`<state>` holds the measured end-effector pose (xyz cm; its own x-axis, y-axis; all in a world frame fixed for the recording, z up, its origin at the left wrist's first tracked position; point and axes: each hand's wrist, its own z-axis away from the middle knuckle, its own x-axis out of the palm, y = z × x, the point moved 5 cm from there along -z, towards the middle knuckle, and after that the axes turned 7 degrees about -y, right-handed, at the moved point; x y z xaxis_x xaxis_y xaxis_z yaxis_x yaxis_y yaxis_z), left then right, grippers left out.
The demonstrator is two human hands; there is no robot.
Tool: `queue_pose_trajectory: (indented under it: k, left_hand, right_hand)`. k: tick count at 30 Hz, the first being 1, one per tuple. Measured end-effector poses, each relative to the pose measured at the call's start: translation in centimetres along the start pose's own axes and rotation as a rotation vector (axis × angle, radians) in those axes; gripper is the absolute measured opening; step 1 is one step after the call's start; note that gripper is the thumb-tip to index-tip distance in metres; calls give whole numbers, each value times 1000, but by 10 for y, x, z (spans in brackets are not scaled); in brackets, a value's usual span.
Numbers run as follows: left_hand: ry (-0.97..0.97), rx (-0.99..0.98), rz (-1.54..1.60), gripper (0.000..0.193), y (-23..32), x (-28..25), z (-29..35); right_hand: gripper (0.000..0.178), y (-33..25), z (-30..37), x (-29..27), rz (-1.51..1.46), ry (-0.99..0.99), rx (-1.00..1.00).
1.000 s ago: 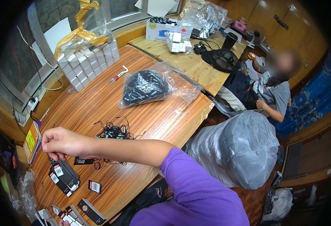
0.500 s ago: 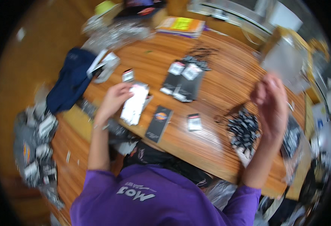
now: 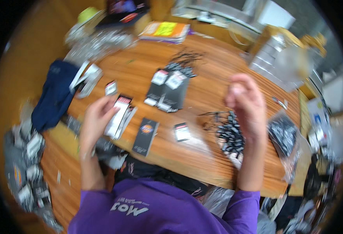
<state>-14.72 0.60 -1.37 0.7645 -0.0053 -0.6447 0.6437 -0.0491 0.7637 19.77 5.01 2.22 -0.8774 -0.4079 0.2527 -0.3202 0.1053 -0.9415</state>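
Observation:
My left hand (image 3: 96, 120) pinches at the left edge of a small stack of white labels with red-and-black tops (image 3: 118, 119), near the table's front edge. My right hand (image 3: 247, 103) is raised over the table with fingers curled in; whatever they hold is too blurred to make out. Beneath it lies a heap of black-and-grey hang-tag cords (image 3: 230, 136). A black hang tag with a round emblem (image 3: 145, 136) and a single white label (image 3: 182, 132) lie between the hands. Farther back are two black tag stacks (image 3: 166, 91) with white labels on top and cords attached.
Navy folded fabric (image 3: 56, 93) and crumpled clear plastic (image 3: 97, 46) are at left, above a row of grey bagged goods (image 3: 23, 167). Papers (image 3: 164, 32) lie at the back. A clear bag of dark items (image 3: 284, 134) and small snips (image 3: 279, 102) sit at right.
The whole view has shifted, with the table sliding left in it. My right hand has come leftward over the table; my left hand has slid slightly nearer me along the label stack.

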Motion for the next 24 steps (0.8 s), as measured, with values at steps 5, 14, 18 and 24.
queue_pose_trajectory:
  k: [5,14,18,24]
  left_hand:
    - [-45,270,275,40,115,52,-3]
    - [-60,443,547,36,173,111,-32]
    - [-41,448,489,27,168,111,-31]
    - [-21,440,449,27,163,113,-36]
  right_hand:
    - [21,3,-10,7,-10,-83,-91]
    - [20,-28,3,5,21,-57,-232]
    - [17,-36,12,5,173,-21,-235]
    - [17,-36,12,13,532,102,-327]
